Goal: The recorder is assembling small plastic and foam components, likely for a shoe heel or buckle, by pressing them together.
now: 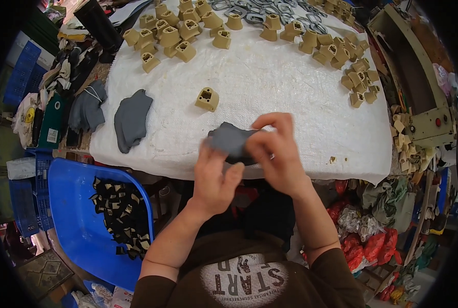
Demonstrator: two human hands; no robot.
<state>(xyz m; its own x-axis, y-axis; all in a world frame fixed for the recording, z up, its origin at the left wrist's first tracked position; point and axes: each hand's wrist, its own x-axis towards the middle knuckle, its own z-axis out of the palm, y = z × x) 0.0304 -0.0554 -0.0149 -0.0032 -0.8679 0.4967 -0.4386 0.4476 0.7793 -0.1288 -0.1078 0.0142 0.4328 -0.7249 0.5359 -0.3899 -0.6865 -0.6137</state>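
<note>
Over the near edge of the white-covered table, a limp grey piece of thin leather-like material (231, 139) lies between my two hands. My left hand (213, 177) has its fingers on the piece's left end, blurred by motion, with the thumb below. At the right end, my right hand (278, 154) pinches the material with bent fingers. Just beyond the hands a single tan block heel (207, 99) stands with holes in its top. To the left, a stack of grey pieces (133, 120) lies on the cover, and a second grey bundle (88, 107) tied with white string is beside it.
Tan heels (172, 31) crowd the far left of the white cover (270, 77), and more heels (337, 51) line the right. Grey rings (254, 15) lie at the back. A blue basin (77, 226) of black pieces stands lower left; red bags (365, 251) are lower right.
</note>
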